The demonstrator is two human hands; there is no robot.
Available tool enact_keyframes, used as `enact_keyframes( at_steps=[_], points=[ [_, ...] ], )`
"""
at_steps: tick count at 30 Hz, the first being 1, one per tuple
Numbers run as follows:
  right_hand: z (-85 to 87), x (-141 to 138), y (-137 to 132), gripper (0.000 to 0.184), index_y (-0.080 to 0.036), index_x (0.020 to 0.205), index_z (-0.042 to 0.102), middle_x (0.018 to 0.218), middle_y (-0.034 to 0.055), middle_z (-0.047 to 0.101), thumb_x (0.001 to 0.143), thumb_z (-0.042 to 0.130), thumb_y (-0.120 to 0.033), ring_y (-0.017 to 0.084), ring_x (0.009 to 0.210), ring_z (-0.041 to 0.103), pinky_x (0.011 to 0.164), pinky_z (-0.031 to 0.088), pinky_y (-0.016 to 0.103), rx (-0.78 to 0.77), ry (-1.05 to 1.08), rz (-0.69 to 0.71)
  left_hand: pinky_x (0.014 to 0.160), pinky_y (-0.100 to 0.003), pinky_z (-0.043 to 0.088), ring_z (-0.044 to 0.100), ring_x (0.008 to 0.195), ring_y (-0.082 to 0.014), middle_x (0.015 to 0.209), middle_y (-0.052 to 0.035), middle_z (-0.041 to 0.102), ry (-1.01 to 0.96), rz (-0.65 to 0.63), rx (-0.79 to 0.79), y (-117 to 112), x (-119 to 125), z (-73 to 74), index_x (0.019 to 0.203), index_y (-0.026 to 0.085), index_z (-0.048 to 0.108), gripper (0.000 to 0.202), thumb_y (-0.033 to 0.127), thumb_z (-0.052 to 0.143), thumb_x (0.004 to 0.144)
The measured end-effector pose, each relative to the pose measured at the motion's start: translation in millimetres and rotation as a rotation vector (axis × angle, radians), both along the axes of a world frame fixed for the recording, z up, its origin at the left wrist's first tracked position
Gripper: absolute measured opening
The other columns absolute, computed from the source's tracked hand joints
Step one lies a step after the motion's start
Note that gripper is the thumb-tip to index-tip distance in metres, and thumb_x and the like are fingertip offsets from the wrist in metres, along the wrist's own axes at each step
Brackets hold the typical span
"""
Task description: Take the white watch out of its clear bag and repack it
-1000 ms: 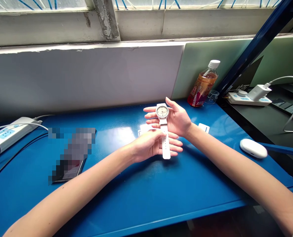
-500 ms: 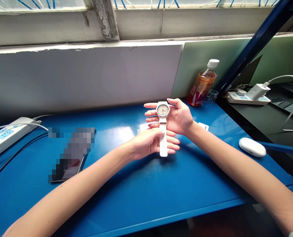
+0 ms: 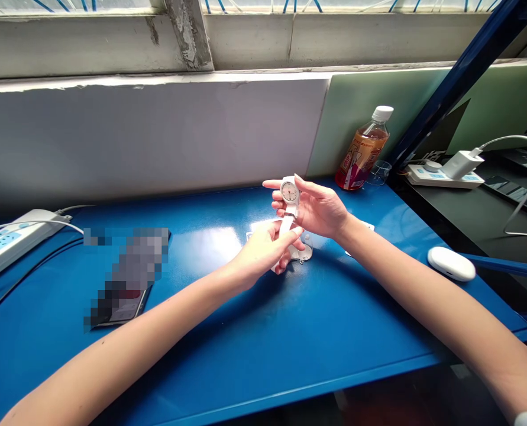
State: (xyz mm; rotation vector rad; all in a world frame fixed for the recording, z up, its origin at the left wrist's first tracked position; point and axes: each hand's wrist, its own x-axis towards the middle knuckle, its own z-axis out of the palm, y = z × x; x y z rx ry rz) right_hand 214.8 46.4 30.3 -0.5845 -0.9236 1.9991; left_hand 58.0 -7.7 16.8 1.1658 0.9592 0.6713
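A white wristwatch (image 3: 289,192) with a round pale dial is held upright above the blue table (image 3: 228,331). My right hand (image 3: 319,207) holds the watch head between thumb and fingers, the dial turned towards me. My left hand (image 3: 265,251) is closed on the lower white strap just below the dial, fingers curled around it. The strap's end curls behind my left fingers near the table. A small white card (image 3: 256,229) lies on the table under the hands.
A dark phone (image 3: 123,299) lies at the left. Two power strips are in view, a white power strip (image 3: 6,242) at far left and a right power strip (image 3: 443,174) with a charger. An orange drink bottle (image 3: 364,151), a small glass cup (image 3: 381,173) and a white oval case (image 3: 451,264) sit at the right.
My left hand went from lying flat under the strap to gripping it with curled fingers. The watch rose slightly and the strap's lower end bent back.
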Motion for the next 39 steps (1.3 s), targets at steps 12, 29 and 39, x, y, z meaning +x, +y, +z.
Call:
enact_keyframes(
  at_steps=[12,29,39],
  points=[
    [-1.6,-11.5,-8.0,0.038,-0.017,0.097,0.071,0.085,0.0068,0.076,0.092,0.060,-0.053,0.019,0.084,0.073,0.077,0.059,0.031,0.044,-0.120,-0.135,0.040,-0.019,0.019,0.022,0.035,-0.0038,0.042,0.0061,0.041,-0.187,-0.011,-0.153,2.6,-2.2,2.8,0.083,0.013,0.062,0.048,0.060,0.055,0.092],
    [-6.0,1.9,-1.0,0.032,-0.016,0.124,0.062,0.110,0.0078,0.076,0.102,0.039,-0.020,0.016,0.083,0.075,0.073,0.062,0.027,0.108,-0.028,0.111,0.089,-0.042,0.054,0.072,0.098,-0.0285,0.109,-0.0187,0.072,-0.383,-0.322,-0.177,3.2,-8.8,-4.3,0.112,0.009,0.065,0.030,0.033,0.065,0.093],
    [-5.1,0.3,-0.1,0.031,-0.012,0.117,0.065,0.103,0.0083,0.077,0.095,0.044,-0.011,0.017,0.084,0.074,0.071,0.061,0.026,0.094,0.009,0.118,0.096,-0.045,0.052,0.071,0.104,-0.0300,0.113,-0.0212,0.072,-0.376,-0.341,-0.225,5.5,-10.6,-3.5,0.113,0.007,0.067,0.027,0.025,0.062,0.095]
  ],
)
